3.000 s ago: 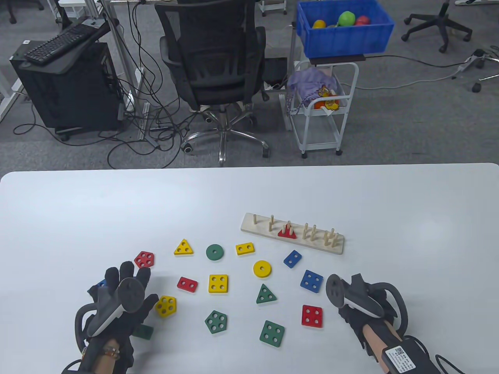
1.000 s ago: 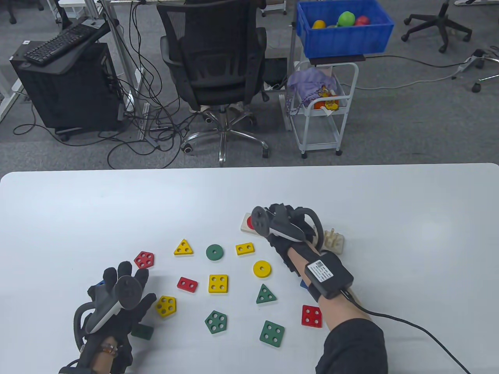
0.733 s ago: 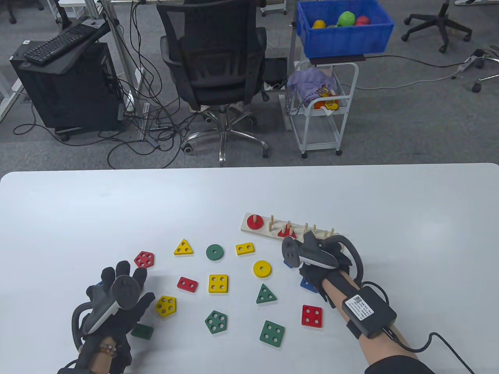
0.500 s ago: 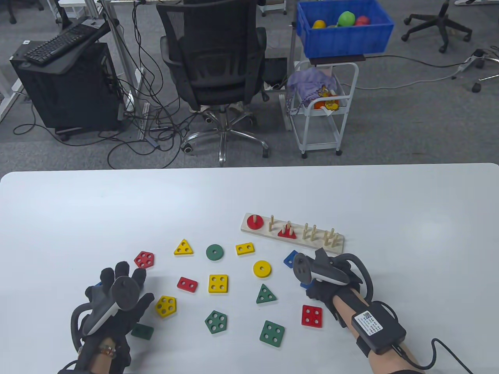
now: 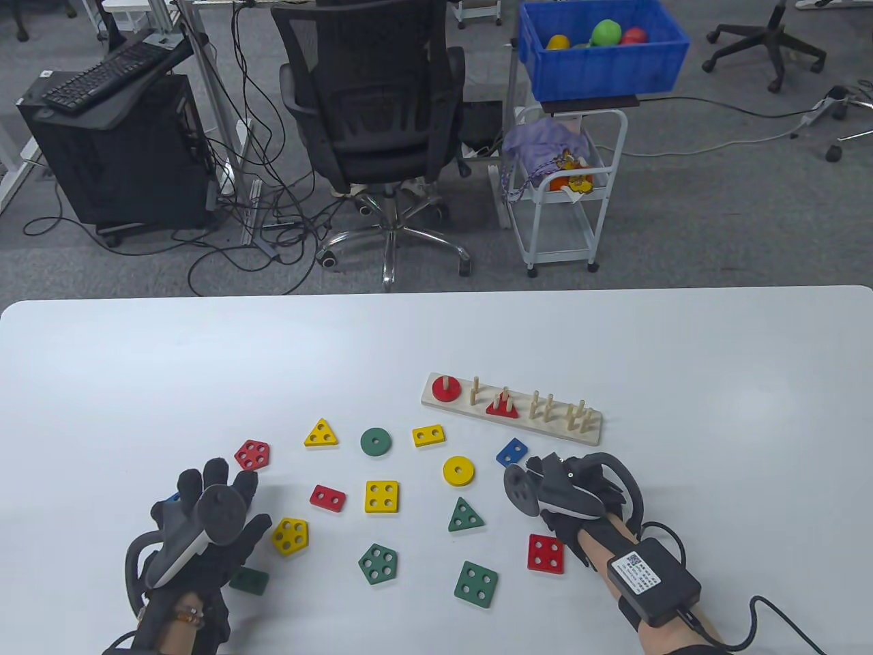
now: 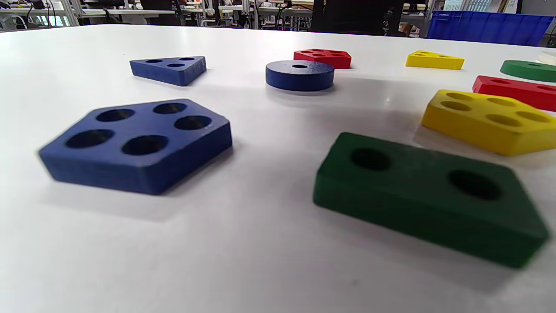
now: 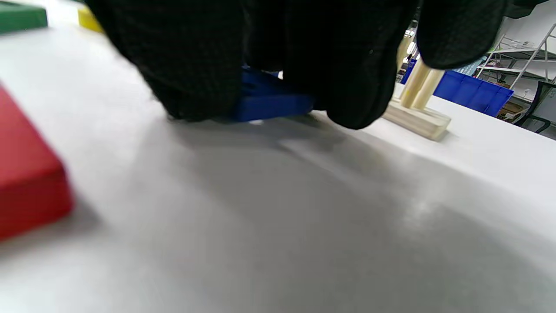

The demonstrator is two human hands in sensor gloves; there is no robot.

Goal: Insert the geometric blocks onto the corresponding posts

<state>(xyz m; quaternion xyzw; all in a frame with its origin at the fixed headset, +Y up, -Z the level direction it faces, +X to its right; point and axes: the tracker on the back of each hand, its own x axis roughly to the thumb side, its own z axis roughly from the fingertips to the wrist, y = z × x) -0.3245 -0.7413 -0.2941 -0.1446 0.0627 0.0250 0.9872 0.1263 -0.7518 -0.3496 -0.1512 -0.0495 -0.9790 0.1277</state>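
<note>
Grips the blue square block [image 7: 269, 102] with the right hand [image 5: 580, 498]: fingers [image 7: 195, 65] curled down on both sides of it, tips on the white table [image 5: 204, 368]. Block flat on the table, under that hand and hidden in the table view.

Just past the right fingertips, a blue rectangle block [image 5: 511, 452] with two holes. Farther past it, the wooden peg board [image 5: 593, 431], with a red ring [image 5: 446, 389] on the single post and a red triangle [image 5: 502, 406] on three posts. Close to the right wrist, a red square block [image 5: 545, 552].

Left hand [image 5: 204, 525] spread, fingers straight, holding nothing. Below it, seen from the left wrist view, a blue pentagon [image 6: 139, 143], a green rectangle [image 6: 430, 204], a blue triangle [image 6: 169, 69] and a blue ring [image 6: 299, 74]. Just beside its thumb, a yellow pentagon [image 5: 290, 535]. Just past its fingertips, a red pentagon [image 5: 252, 454].
</note>
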